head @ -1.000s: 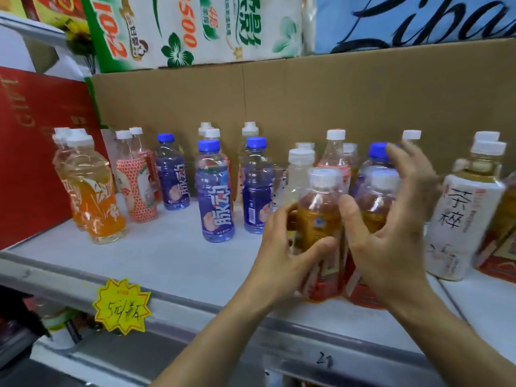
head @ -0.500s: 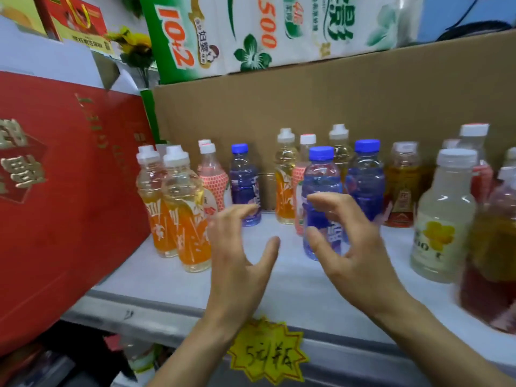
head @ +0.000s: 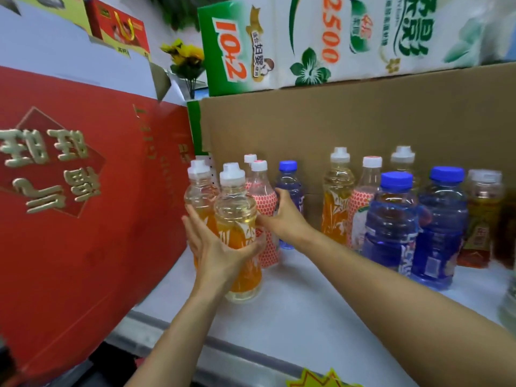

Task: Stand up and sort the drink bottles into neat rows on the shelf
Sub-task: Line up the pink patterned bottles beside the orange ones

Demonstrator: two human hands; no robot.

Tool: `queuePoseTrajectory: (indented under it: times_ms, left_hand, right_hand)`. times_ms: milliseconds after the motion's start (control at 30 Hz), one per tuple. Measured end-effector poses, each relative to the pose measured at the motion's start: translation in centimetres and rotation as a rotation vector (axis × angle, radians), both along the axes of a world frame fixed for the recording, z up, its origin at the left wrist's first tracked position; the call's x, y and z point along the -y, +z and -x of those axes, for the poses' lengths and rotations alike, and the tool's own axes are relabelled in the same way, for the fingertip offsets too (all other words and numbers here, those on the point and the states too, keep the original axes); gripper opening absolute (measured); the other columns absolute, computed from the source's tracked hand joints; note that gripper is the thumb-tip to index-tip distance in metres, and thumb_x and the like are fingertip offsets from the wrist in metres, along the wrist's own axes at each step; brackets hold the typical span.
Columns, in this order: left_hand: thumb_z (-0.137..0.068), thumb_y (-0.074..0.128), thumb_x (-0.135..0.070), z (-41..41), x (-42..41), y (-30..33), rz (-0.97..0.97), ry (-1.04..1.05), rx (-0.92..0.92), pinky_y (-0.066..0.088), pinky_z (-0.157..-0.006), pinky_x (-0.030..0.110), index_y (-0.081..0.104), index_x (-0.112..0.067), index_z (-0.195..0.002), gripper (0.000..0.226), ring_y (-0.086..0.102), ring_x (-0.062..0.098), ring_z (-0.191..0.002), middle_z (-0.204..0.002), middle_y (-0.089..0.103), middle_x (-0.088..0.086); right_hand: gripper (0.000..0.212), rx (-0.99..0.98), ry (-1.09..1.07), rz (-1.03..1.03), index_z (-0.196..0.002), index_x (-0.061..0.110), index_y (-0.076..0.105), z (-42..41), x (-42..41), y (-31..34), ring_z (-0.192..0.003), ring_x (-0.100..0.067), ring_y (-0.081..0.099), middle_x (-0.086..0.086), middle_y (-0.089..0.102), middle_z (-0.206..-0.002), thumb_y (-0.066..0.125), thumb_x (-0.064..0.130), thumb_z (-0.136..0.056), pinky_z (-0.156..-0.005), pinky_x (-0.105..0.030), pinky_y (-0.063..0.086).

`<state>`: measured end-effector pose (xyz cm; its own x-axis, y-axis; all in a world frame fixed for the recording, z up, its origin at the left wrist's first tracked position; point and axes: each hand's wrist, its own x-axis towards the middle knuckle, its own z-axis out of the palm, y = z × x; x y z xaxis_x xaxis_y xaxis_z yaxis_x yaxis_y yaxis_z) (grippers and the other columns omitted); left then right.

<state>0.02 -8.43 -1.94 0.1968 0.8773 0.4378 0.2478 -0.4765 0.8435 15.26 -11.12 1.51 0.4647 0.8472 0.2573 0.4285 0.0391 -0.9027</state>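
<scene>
Head view — left grip [head: 220, 247] holds orange bottle [head: 240, 241]; right grip [head: 284, 216] holds pink-label bottle [head: 264, 199].

Red gift box [head: 83, 205] left; cardboard sheet [head: 349, 121] behind; tissue pack [head: 321, 40] above; yellow flowers [head: 185, 55].

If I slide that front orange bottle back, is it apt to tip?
Probably somewhat: the front orange bottle is tall and narrow, though nearly full, so likely heavy and steady. The left hand grips it at mid-height; pushing lower seems safer. Its glossy plastic may slip.
</scene>
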Motion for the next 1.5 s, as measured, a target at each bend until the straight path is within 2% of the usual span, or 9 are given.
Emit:
queuePoseTrajectory:
  times_ms: [100, 200, 367, 500, 633, 833, 933, 1400, 1500]
  left_hand:
    - [-0.045, 0.089, -0.058, 0.2, -0.6, -0.1, -0.002, -0.026, -0.008, 0.006, -0.122, 0.048, -0.023, -0.035, -0.151, 0.156, -0.012, 0.015, -0.151, -0.164, -0.017, -0.004]
    - [-0.049, 0.092, -0.052, 0.4, -1.0, -0.5, -0.012, -0.028, -0.016, 0.015, -0.121, 0.052, -0.019, -0.039, -0.151, 0.152, -0.003, 0.018, -0.152, -0.163, -0.011, -0.009]
    - [-0.065, 0.087, -0.043, 0.7, 0.2, -1.8, -0.284, 0.139, -0.109, 0.033, -0.112, 0.041, 0.025, -0.022, -0.148, 0.106, 0.025, 0.019, -0.136, -0.147, 0.024, -0.003]
    - [-0.078, 0.079, -0.04, -0.2, 0.8, -1.6, 0.015, -0.087, 0.006, 0.04, -0.108, 0.045, 0.021, -0.033, -0.149, 0.092, 0.045, 0.022, -0.134, -0.148, 0.043, -0.005]
    - [-0.082, 0.076, -0.035, -1.6, 2.2, -0.5, 0.118, -0.237, 0.006, 0.038, -0.108, 0.048, 0.016, -0.037, -0.15, 0.09, 0.043, 0.02, -0.136, -0.149, 0.039, -0.01]
    - [-0.082, 0.078, -0.028, -7.8, 4.4, 0.3, 0.17, -0.464, -0.015, 0.04, -0.105, 0.045, 0.025, -0.039, -0.131, 0.073, 0.05, 0.016, -0.126, -0.132, 0.049, -0.01]
    - [-0.083, 0.077, -0.029, -10.6, 4.8, 0.5, 0.164, -0.489, -0.029, 0.04, -0.107, 0.05, 0.026, -0.032, -0.137, 0.074, 0.049, 0.021, -0.131, -0.141, 0.05, -0.002]
    - [-0.088, 0.072, -0.029, -15.0, 3.7, -0.8, 0.099, -0.477, -0.119, 0.043, -0.108, 0.053, 0.017, -0.03, -0.141, 0.076, 0.04, 0.028, -0.136, -0.147, 0.042, 0.004]
    - [-0.087, 0.072, -0.031, -14.4, 3.2, -0.9, 0.168, -0.579, -0.062, 0.044, -0.106, 0.055, 0.024, -0.036, -0.138, 0.07, 0.045, 0.025, -0.133, -0.143, 0.045, -0.001]
  right_hand:
    - [0.082, -0.015, 0.004, -0.009, -0.133, 0.019, 0.038, 0.3, -0.9, -0.6, -0.113, -0.017, 0.057, 0.0, 0.059, -0.123, 0.082, 0.045, -0.069, -0.095, -0.042, 0.048]
    - [0.078, -0.031, -0.008, -0.025, -0.134, 0.02, 0.033, 0.3, 0.5, -0.9, -0.116, -0.018, 0.056, 0.002, 0.057, -0.125, 0.08, 0.041, -0.074, -0.095, -0.04, 0.047]
    - [0.072, 0.001, -0.023, -0.02, -0.133, 0.024, 0.032, 0.7, 6.6, -1.0, -0.114, -0.017, 0.058, 0.004, 0.057, -0.122, 0.079, 0.03, -0.078, -0.099, -0.043, 0.048]
    - [0.069, 0.003, -0.058, -0.014, -0.13, 0.034, 0.032, 0.4, 12.1, -1.1, -0.108, -0.01, 0.058, 0.011, 0.056, -0.116, 0.078, 0.027, -0.079, -0.094, -0.037, 0.047]
    - [0.066, 0.023, -0.144, -0.016, -0.123, 0.039, 0.033, 0.2, 16.3, -1.2, -0.09, 0.002, 0.056, 0.021, 0.054, -0.102, 0.078, 0.028, -0.076, -0.084, -0.028, 0.048]
    - [0.064, 0.028, -0.224, -0.042, -0.119, 0.04, 0.035, 0.0, 19.1, -1.7, -0.092, 0.004, 0.058, 0.02, 0.056, -0.104, 0.079, 0.03, -0.073, -0.08, -0.023, 0.049]
    - [0.066, 0.032, -0.229, -0.061, -0.121, 0.041, 0.034, 0.0, 19.6, -1.7, -0.092, 0.004, 0.057, 0.021, 0.056, -0.105, 0.079, 0.03, -0.074, -0.076, -0.017, 0.047]
    - [0.07, 0.021, -0.298, -0.059, -0.125, 0.036, 0.037, 0.2, 19.5, -2.0, -0.099, -0.005, 0.061, 0.012, 0.059, -0.113, 0.081, 0.028, -0.071, -0.086, -0.031, 0.053]
    - [0.07, 0.011, -0.306, -0.053, -0.126, 0.035, 0.038, -0.1, 19.9, -1.9, -0.101, -0.007, 0.061, 0.01, 0.06, -0.116, 0.081, 0.028, -0.072, -0.087, -0.033, 0.053]
